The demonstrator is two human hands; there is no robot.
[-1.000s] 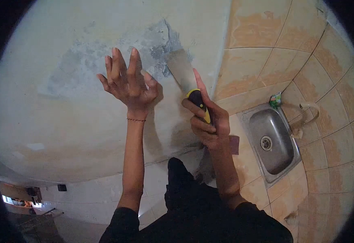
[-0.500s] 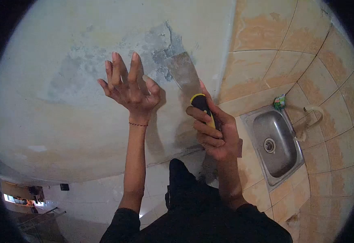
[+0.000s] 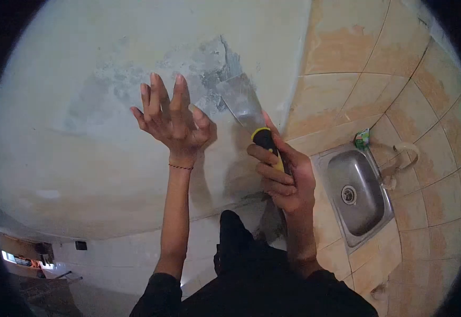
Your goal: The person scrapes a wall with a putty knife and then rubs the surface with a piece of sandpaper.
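Observation:
My right hand [image 3: 286, 171] is wrapped round the black and yellow handle of a scraper [image 3: 242, 100]. Its wide metal blade points up and to the left, against or very near the lower right of a rough grey patch [image 3: 209, 58] on the pale wall [image 3: 109, 169]. My left hand [image 3: 175, 119] holds nothing; its fingers are spread in front of the wall, left of the blade and over the lower part of the patch. A thin cord circles the left wrist.
A steel sink [image 3: 354, 190] is set in a tiled counter [image 3: 325, 222] at the right, with a green packet [image 3: 362, 138] at its upper corner. Orange and cream tiles [image 3: 341, 47] cover the adjoining wall. A small black object [image 3: 81, 245] is at the lower left.
The scraper and my right hand have shifted slightly down and right in view. My left hand appears a little lower, and the wall patch has also dropped slightly in the picture.

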